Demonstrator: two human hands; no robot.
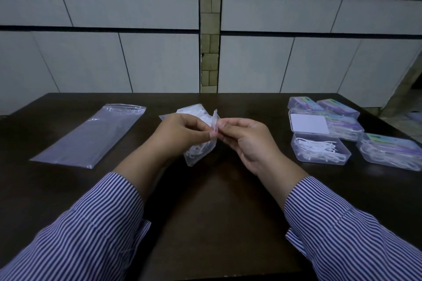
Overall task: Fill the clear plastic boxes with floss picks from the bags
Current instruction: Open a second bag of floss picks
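— Hands?
— Left hand (180, 131) and right hand (246, 138) both pinch the top edge of a small bag of floss picks (201, 143), raised above the table (205, 201); forearms angle inward.
— Boxes?
— Open box (319, 147), filled, right.

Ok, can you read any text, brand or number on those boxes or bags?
No text is readable.
Coloured labels on the closed boxes: print is too blurred to read.
White card on one box lid: blank on the side showing.
Small bag in the hands and flat bag: no print visible.
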